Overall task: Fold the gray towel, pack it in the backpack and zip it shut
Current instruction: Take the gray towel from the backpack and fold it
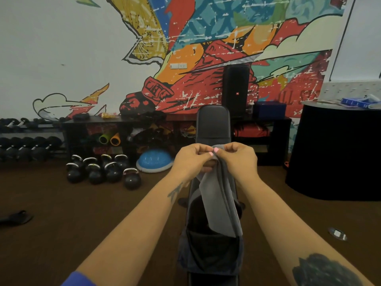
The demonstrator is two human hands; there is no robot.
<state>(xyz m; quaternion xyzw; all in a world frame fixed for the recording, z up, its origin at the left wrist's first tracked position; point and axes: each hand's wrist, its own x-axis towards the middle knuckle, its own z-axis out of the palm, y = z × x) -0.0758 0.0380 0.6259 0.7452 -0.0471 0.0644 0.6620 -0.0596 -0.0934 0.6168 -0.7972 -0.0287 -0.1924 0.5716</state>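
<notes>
Head view shows the gray towel (221, 195) hanging in a long, narrow, doubled strip, its lower end dangling at the mouth of the open backpack (208, 252) lying on the surface (213, 124). Left hand (191, 159) and right hand (240, 159) meet at its top edge, fingers (216, 150) pinching the cloth.

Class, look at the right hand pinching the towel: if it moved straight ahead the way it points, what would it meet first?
Probably the left hand: the right hand points inward at it, fingertips almost touching over the gray towel.
</notes>
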